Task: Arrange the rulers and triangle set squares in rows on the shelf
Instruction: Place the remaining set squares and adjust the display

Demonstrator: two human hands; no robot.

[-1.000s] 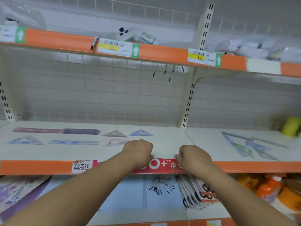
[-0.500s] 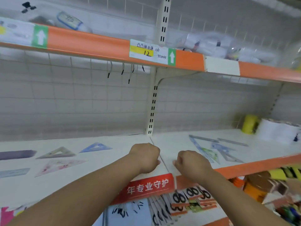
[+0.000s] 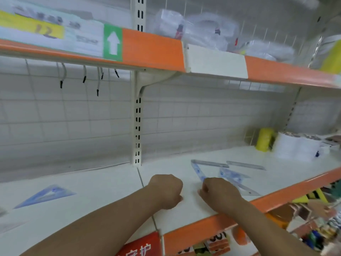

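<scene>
Left hand (image 3: 166, 191), right hand (image 3: 219, 194): both fisted on shelf (image 3: 110, 191), nothing visibly held. Set squares (image 3: 234, 177) at right hand's 1 o'clock; rulers (image 3: 210, 163) just beyond.

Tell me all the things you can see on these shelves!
shelf: one, white with orange edge, across the middle
rulers: two, greyish clear, right section, at the back
set squares: at least two, blue and clear, overlapping, in front of the rulers
lone set square: one, blue, left section
yellow roll: one, yellow, far right
white rolls: count unclear, white, beside the yellow roll
hooks: several, black-tipped, under the upper shelf
price label: one, yellow, white and green, upper shelf edge
clear packets: several, upper shelf
left hand: curled, at the shelf front
right hand: curled, by the set squares
</scene>
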